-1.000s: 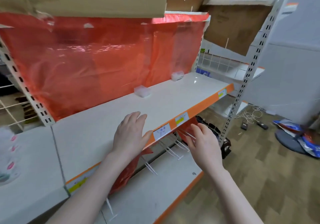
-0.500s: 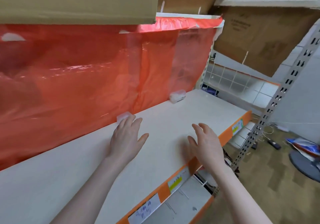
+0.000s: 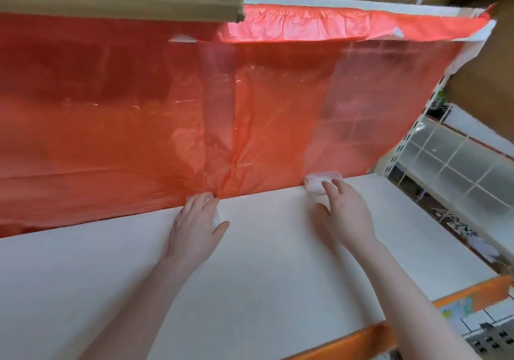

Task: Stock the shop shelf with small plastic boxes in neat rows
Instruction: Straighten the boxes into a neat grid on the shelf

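Boxes: two small plastic boxes are sitting at the back of the shelf [image 3: 264, 262], right against the red sheet [image 3: 167, 123].
Red sheet: it is hanging loose, so a box could be sliding under it and getting lost.
Left hand [image 3: 194, 226]: it is lying over the left box [image 3: 217, 218] with fingers curling round it; a hard squeeze could be popping it away.
Right hand [image 3: 345, 209]: its fingers are touching the right box [image 3: 319, 183]; I cannot tell if it is gripping.

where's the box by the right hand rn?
Head view, right of centre: the small clear box sits at the back of the white shelf against the red plastic sheet, under the right hand's fingertips.
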### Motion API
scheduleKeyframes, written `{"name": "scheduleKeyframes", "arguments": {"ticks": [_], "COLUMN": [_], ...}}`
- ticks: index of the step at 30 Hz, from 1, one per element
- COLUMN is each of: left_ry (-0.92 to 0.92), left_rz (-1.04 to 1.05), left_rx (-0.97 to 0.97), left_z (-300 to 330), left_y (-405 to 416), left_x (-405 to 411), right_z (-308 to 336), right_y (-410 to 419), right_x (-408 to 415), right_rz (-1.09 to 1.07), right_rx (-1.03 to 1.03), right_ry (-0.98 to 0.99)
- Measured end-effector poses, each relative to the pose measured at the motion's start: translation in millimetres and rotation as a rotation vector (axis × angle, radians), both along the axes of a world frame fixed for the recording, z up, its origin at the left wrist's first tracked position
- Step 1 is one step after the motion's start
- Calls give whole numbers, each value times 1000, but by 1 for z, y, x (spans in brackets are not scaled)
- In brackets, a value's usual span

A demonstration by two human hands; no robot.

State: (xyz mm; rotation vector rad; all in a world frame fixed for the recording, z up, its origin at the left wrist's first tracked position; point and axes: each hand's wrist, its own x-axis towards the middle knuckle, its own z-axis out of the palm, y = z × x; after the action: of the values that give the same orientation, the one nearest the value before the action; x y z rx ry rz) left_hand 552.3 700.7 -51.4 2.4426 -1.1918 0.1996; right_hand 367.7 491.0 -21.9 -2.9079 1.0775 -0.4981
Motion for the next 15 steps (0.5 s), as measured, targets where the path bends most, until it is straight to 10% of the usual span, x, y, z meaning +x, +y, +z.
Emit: {"name": "scheduleKeyframes", "arguments": {"ticks": [15], "left_ry": [-13], "left_rz": [239], "left_rx": [145], "left_z": [-5], "left_y": [-24], "left_x": [-18], "right_z": [-8], "right_y": [-80], "right_x": [42], "right_rz": [233], "right_rx": [-204], "right_ry": [203]}}
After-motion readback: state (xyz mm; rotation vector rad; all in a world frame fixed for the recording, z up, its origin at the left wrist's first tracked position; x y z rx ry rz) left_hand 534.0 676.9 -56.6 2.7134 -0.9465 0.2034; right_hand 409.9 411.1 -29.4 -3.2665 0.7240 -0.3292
